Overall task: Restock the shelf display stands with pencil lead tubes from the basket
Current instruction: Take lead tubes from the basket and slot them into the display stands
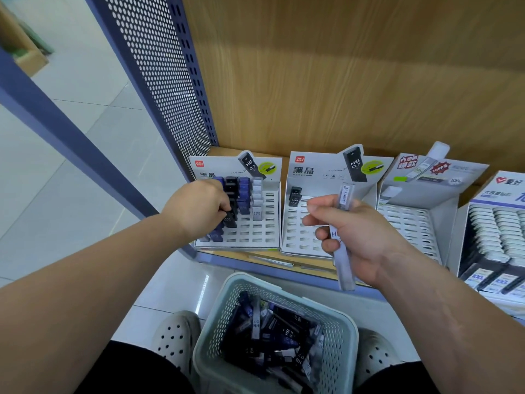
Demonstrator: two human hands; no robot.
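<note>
The left hand [199,209] pinches a black tube [230,218] with curled fingers at the left display stand [265,223], near the left end of the shelf [244,253]. I would press it straight down (no tilting) into its slot. The right hand [355,237] has its fingers clamped on a grey tube [342,260]; the basket [349,331] on the floor holds more.

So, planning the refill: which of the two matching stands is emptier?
The second stand from the left, with only two black tubes; the leftmost stand holds several columns.

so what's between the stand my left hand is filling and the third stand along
In the head view, a nearly empty stand with two black tubes.
</note>
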